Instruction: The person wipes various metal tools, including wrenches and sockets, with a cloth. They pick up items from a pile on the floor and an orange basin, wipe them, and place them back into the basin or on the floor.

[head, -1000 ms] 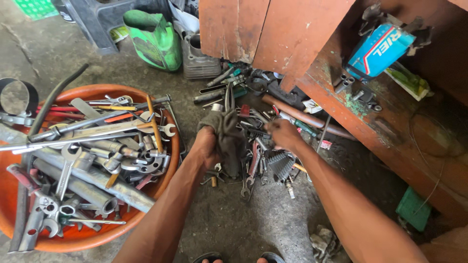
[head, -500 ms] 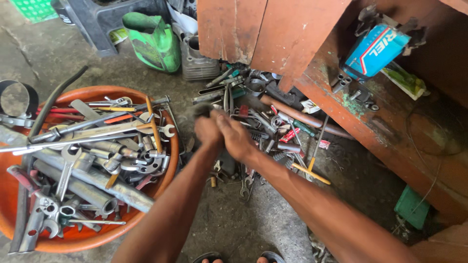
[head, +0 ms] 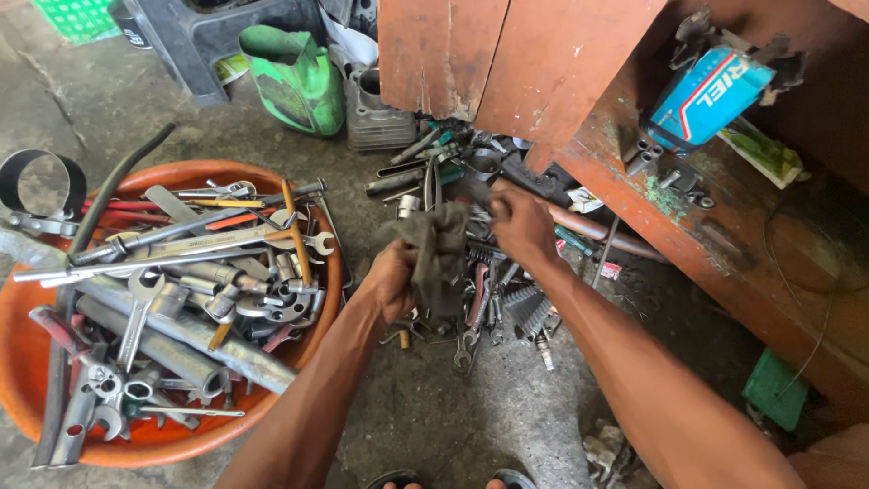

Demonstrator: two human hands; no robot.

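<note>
My left hand (head: 391, 282) grips a dirty grey rag (head: 436, 249) that hangs over a heap of wrenches and small tools (head: 480, 299) on the concrete floor. My right hand (head: 520, 220) is closed just right of the rag, over the far side of the same heap; whether it holds a small part I cannot tell. An orange basin (head: 312, 358) full of spanners, pipes and long bars sits to the left of my left forearm.
A rusty red wooden shelf unit (head: 634, 172) stands to the right, with a blue and white can (head: 706, 95) on its ledge. Behind the heap are a green plastic jug (head: 294, 77), a metal cylinder part (head: 376, 113) and a dark stool (head: 195, 32).
The hands came together over the heap half a second ago and have drawn apart again. The rag is back in view, hanging from my left hand.
</note>
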